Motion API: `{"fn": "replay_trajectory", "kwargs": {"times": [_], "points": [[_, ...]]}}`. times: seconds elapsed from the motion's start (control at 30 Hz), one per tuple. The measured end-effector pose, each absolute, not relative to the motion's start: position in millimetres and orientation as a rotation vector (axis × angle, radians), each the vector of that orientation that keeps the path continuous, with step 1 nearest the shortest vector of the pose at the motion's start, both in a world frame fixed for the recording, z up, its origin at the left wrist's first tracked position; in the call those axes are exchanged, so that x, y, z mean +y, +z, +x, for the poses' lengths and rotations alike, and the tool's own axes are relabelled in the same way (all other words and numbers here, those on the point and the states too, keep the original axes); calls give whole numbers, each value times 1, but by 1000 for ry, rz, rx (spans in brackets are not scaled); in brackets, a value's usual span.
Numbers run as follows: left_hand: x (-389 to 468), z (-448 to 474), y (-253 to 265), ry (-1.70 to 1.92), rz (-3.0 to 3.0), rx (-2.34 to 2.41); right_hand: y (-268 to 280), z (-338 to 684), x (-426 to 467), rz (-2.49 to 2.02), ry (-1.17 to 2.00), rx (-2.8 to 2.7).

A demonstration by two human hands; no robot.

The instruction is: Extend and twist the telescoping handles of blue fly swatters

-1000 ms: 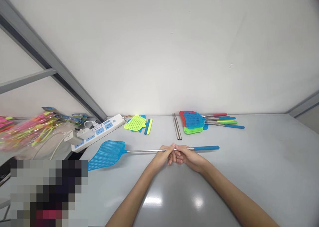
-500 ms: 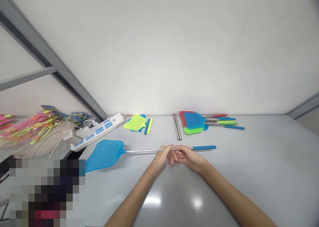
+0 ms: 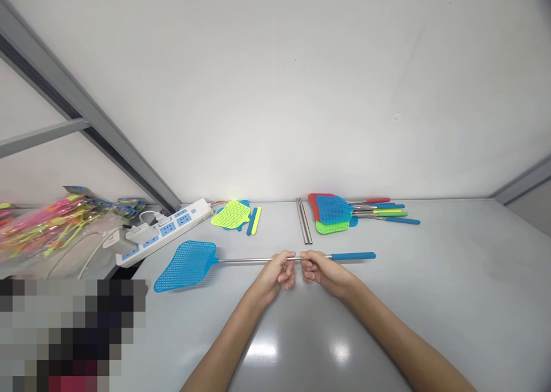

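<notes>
A blue fly swatter point(image 3: 187, 267) lies crosswise before me, its mesh head to the left and its blue grip to the right. My left hand point(image 3: 279, 272) pinches the thin metal rod near its middle. Close beside it, my right hand point(image 3: 321, 270) pinches the same rod just left of the blue grip. A short stretch of bare rod shows between the two hands. Behind them lie two loose metal tubes point(image 3: 303, 222). To their right is a pile of fly swatters point(image 3: 333, 209) with red, blue and green heads.
Loose yellow and blue swatter heads point(image 3: 232, 214) lie at the back left, beside blue and yellow grips point(image 3: 254, 221). A white power strip point(image 3: 166, 234) with plugs and cables stands further left. Bagged colourful items point(image 3: 55, 225) are at the far left. A wall rises behind the table point(image 3: 430, 288).
My hands have moved apart along the rod, the left one going left. The swatter's head has turned slightly. The view has shifted a little.
</notes>
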State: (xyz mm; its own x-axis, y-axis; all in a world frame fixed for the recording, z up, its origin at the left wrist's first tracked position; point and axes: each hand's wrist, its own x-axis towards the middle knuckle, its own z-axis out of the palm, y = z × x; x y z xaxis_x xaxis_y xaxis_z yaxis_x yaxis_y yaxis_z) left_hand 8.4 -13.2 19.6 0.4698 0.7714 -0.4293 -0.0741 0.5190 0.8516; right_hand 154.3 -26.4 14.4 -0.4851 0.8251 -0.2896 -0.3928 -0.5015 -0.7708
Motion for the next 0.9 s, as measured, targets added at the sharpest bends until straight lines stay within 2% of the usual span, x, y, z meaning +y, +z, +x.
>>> {"fn": "replay_trajectory", "kwargs": {"times": [0.9], "points": [[-8,-2,28,622,955,922,15,164,-21,-859,1987,-820]]}}
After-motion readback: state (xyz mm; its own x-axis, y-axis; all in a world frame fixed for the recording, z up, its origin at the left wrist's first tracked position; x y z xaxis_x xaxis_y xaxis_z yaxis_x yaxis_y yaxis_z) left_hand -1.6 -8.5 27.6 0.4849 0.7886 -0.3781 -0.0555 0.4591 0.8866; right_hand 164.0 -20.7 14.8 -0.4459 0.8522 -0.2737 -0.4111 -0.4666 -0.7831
